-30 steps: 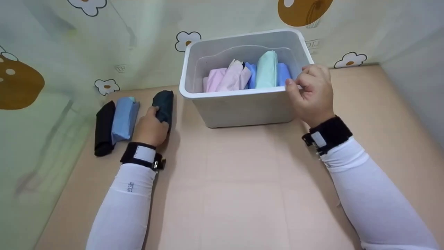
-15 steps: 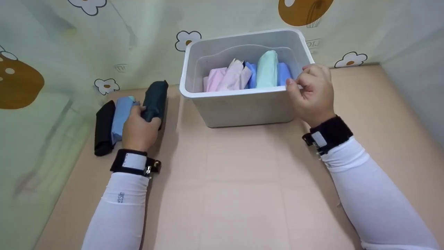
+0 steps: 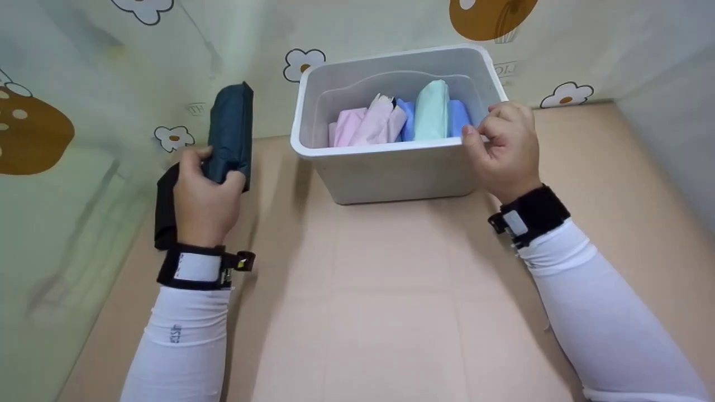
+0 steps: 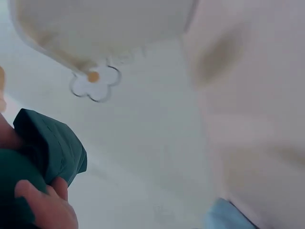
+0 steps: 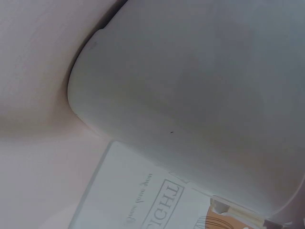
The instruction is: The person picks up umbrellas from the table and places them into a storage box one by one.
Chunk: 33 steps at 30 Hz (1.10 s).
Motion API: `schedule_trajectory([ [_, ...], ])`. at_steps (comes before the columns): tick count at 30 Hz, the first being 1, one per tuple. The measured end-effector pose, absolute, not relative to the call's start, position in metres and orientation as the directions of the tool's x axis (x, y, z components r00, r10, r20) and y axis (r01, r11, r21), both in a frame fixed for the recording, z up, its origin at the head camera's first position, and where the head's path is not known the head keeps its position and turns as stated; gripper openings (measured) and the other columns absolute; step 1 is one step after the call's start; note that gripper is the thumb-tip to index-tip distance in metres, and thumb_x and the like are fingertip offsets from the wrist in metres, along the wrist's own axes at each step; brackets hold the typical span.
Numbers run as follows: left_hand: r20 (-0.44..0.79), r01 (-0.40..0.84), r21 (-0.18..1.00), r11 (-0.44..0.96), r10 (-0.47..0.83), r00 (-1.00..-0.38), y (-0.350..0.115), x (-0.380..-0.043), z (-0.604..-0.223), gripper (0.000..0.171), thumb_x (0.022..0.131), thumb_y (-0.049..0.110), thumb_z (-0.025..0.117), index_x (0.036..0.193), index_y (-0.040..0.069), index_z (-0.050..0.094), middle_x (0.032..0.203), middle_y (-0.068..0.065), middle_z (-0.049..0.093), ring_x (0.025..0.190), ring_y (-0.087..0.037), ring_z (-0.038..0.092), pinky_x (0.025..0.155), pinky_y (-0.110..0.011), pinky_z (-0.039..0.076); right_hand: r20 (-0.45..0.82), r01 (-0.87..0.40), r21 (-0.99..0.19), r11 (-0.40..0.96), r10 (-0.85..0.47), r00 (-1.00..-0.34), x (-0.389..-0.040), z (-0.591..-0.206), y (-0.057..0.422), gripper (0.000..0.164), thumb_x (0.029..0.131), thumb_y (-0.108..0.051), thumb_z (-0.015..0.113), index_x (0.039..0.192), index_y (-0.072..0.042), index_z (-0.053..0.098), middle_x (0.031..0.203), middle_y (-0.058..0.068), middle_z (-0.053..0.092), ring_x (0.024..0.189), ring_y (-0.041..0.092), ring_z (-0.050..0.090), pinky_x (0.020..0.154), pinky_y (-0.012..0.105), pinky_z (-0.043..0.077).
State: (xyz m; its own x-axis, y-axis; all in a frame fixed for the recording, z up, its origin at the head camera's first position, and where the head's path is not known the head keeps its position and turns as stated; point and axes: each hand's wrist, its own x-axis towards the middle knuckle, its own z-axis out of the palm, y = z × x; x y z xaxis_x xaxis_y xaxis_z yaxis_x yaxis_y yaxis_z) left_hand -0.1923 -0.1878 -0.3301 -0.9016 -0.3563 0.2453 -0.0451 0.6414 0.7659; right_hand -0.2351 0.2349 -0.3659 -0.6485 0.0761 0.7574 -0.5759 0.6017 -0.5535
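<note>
My left hand [image 3: 205, 206] grips a dark green folded umbrella [image 3: 230, 125] by its lower end, raised above the table to the left of a pale grey bin [image 3: 391, 176]. In the left wrist view, fingers [image 4: 52, 207] wrap around the umbrella's green fabric [image 4: 62, 145]. On the bin's front right corner, my right hand [image 3: 505, 153] holds the rim with curled fingers. Inside the bin stand a pink folded umbrella [image 3: 349, 127], a pale pink one [image 3: 371, 125], a mint one [image 3: 431, 111] and blue ones [image 3: 459, 118]. The right wrist view shows mostly the bin's outer wall [image 5: 181, 95].
A black folded umbrella [image 3: 165, 206] lies at the table's left, partly behind my left hand. The light blue one [image 4: 228, 217] beside it shows only in the left wrist view. A curtain [image 3: 223, 33] with flower prints hangs behind the table [image 3: 385, 290].
My left hand has lifted the dark green umbrella off the table, moving it up and left, and now covers the light blue one. My right hand has stayed on the bin's rim.
</note>
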Motion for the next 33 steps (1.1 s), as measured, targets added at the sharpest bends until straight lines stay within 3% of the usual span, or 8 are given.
schedule_trajectory([
  [12,0.321,0.121,0.786,0.606,-0.233,-0.918,-0.139,-0.188,-0.301,0.055,0.091,0.015,0.061,0.145,0.008,0.051,0.118,-0.017,0.066,0.086,-0.027,0.058,0.066,-0.036,0.048,0.748,-0.558,-0.537,0.632,0.052,-0.662,-0.235,-0.367,0.237,0.043,0.092,-0.026,0.065,0.061,0.003,0.058,0.081,0.020,0.054,0.113,0.043,0.053,0.104,0.048,0.038],
  [23,0.252,0.134,0.792,0.596,-0.119,-0.960,-0.108,-0.197,-0.294,0.054,0.095,0.016,0.061,0.148,0.013,0.048,0.133,-0.016,0.060,0.099,-0.030,0.062,0.070,-0.037,0.053,0.750,-0.561,-0.533,0.633,0.047,-0.659,-0.235,-0.366,0.234,0.043,0.094,-0.025,0.063,0.062,0.004,0.058,0.079,0.020,0.053,0.113,0.043,0.054,0.106,0.047,0.038],
  [33,0.248,0.134,0.754,0.643,-0.090,-0.964,-0.096,-0.209,-0.294,0.055,0.094,0.021,0.061,0.146,0.012,0.049,0.133,-0.014,0.064,0.104,-0.029,0.063,0.078,-0.038,0.053,0.773,-0.595,-0.554,0.582,0.095,-0.627,-0.236,-0.367,0.231,0.041,0.087,-0.025,0.067,0.057,0.001,0.056,0.075,0.018,0.053,0.106,0.041,0.057,0.106,0.044,0.038],
])
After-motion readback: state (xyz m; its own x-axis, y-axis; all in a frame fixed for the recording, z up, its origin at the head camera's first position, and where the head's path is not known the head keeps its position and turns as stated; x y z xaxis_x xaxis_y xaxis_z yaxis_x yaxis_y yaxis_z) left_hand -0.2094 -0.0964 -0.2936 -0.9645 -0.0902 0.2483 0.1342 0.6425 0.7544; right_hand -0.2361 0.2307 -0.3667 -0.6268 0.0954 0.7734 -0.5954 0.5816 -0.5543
